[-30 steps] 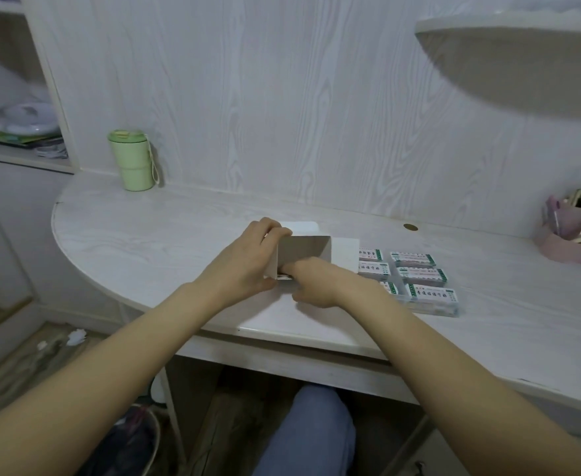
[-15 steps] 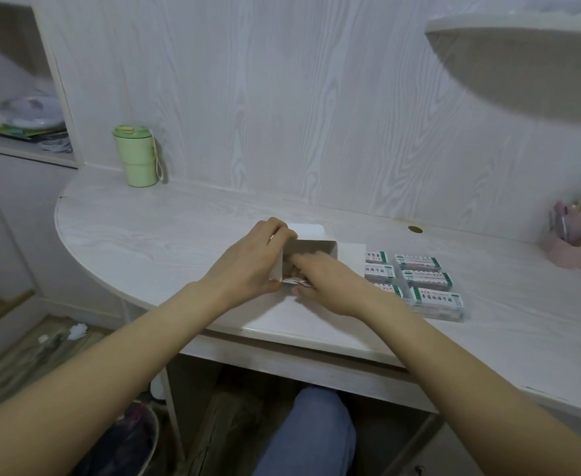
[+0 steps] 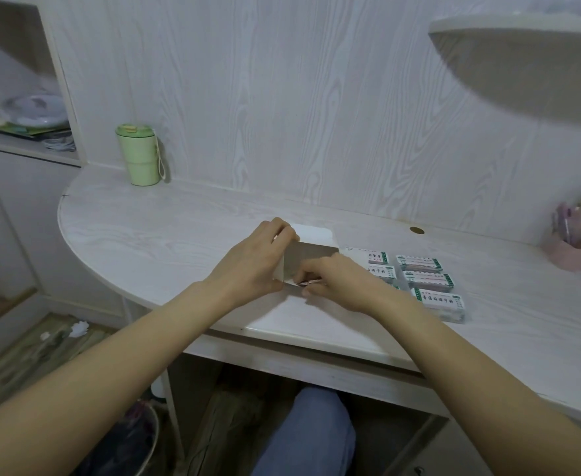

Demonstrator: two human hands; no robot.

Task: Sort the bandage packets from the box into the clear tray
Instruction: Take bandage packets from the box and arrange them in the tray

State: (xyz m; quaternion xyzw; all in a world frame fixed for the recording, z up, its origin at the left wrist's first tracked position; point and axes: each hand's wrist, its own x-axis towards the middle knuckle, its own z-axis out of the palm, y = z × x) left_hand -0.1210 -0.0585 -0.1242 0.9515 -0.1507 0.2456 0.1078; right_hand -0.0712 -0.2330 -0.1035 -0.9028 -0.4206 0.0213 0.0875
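Note:
A small open white cardboard box stands on the desk with its flap raised at the back. My left hand grips the box's left side. My right hand reaches into the box's open front, its fingertips pinching bandage packets at the box's mouth. To the right lies the clear tray, holding rows of white packets with green trim. The tray's left part is hidden behind my right hand.
A green lidded cup stands at the desk's back left. A pink pen holder sits at the far right. A white mat lies under the box near the desk's front edge. A round shelf hangs overhead on the right.
My right hand's fingers have slid further into the box's front and closed on the packets. The left hand stays on the box.

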